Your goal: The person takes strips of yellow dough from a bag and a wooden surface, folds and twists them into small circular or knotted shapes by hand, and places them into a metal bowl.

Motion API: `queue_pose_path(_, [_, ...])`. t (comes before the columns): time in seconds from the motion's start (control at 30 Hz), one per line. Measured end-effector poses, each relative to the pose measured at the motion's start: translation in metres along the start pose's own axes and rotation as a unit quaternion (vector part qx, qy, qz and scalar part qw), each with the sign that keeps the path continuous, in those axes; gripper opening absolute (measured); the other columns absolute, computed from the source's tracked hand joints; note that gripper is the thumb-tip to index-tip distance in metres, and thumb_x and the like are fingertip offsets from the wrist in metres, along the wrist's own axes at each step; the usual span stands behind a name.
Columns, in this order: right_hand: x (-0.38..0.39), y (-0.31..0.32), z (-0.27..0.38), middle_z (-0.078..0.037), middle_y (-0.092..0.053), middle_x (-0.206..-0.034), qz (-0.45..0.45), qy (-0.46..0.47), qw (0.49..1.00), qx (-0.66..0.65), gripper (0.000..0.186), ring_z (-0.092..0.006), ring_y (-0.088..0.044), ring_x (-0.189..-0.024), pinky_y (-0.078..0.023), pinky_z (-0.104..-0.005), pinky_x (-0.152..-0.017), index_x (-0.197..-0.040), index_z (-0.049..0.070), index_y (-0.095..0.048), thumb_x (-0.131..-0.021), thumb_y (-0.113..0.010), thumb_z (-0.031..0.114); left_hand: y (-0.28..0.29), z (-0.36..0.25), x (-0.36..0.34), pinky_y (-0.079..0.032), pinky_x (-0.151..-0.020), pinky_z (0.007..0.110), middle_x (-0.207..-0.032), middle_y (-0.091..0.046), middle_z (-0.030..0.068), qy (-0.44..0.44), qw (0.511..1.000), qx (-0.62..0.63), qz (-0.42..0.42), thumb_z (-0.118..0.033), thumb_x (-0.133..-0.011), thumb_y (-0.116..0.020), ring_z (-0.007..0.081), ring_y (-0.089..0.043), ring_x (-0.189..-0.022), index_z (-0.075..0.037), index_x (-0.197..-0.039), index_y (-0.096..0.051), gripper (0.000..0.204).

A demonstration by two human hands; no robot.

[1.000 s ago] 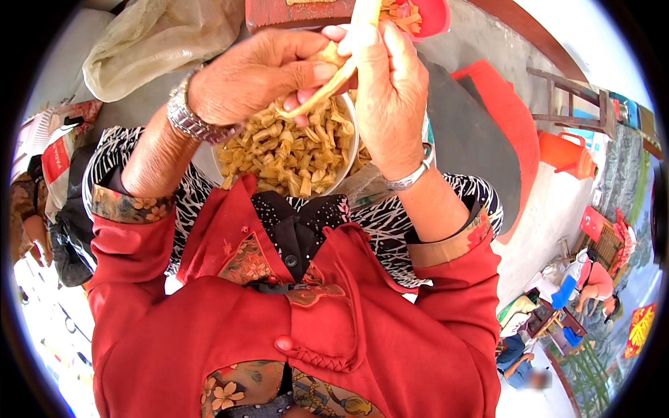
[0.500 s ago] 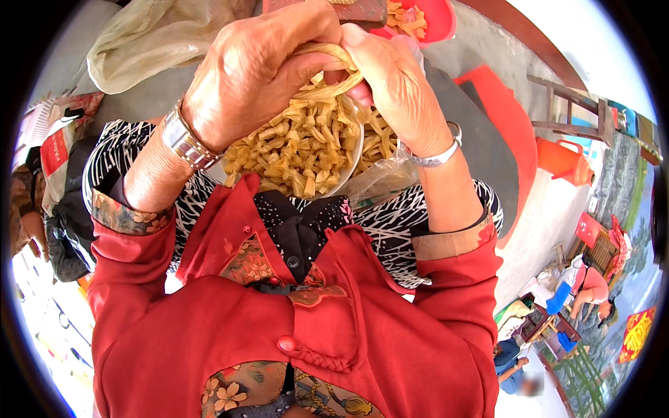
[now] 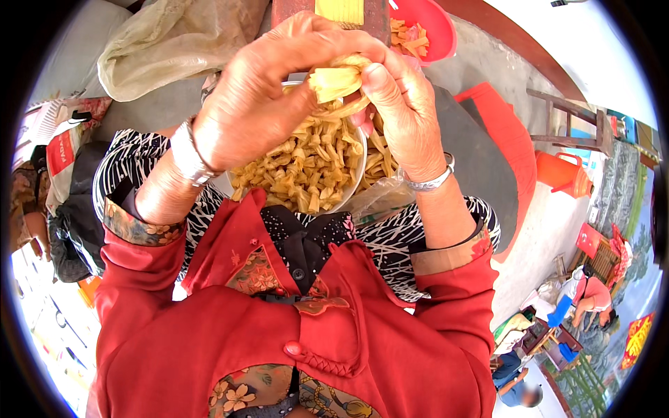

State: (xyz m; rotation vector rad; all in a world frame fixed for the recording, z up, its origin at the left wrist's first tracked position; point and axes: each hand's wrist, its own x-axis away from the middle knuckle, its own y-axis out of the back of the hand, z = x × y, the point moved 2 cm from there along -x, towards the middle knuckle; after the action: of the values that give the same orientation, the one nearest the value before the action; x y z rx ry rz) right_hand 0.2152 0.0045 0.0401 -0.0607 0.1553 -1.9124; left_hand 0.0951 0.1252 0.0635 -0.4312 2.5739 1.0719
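My left hand (image 3: 258,97) and my right hand (image 3: 401,115) meet above a round white bowl (image 3: 353,188) full of knotted tan-yellow pieces (image 3: 300,174). Both have closed fingers on a pale yellow strip (image 3: 331,82), bent into a loop with a short, bunched end showing between my thumbs. My left fingers arch over it from the top, and some fingertips are hidden. More tan pieces (image 3: 380,160) lie right of the bowl, by a clear plastic bag (image 3: 373,198).
A red-brown block (image 3: 293,10) with yellow strips sits ahead, beside a red basin (image 3: 439,38). Left are a translucent sack (image 3: 146,56) and another person's hand (image 3: 38,230). Right are a mat (image 3: 512,167), a wooden stool (image 3: 578,139), an orange jug (image 3: 561,174) and two people (image 3: 592,296).
The strip has gone from long and straight to looped and bunched. My hands have turned around it, and my left fingers have moved over its top.
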Motion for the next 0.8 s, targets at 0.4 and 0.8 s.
queue_pose_path(0.4, [-0.001, 0.001, -0.011, -0.003, -0.059, -0.08, -0.042, 0.021, 0.999, 0.003, 0.035, -0.0053, -0.051, -0.065, -0.042, -0.0169, -0.055, -0.114, 0.005, -0.043, -0.095, -0.051, 0.033, -0.017, 0.006, 0.006, -0.05, -0.072, 0.026, -0.097, -0.06, 0.0087, 0.253, 0.881, 0.399, -0.017, -0.034, -0.097, -0.046, 0.0131, -0.06, -0.079, 0.0, -0.117, -0.054, 0.04])
queue_pose_path(0.8, [0.008, 0.02, -0.008, 0.004, -0.054, -0.064, -0.111, 0.102, 0.975, 0.164, 0.021, -0.0025, -0.043, -0.057, -0.034, -0.0196, -0.05, -0.078, 0.001, -0.062, -0.083, -0.071, 0.019, 0.02, 0.009, 0.004, -0.053, -0.069, 0.033, -0.1, -0.054, 0.0119, 0.277, 0.642, 0.711, -0.08, -0.034, -0.095, -0.043, 0.0133, -0.054, -0.073, 0.005, -0.109, -0.052, 0.042])
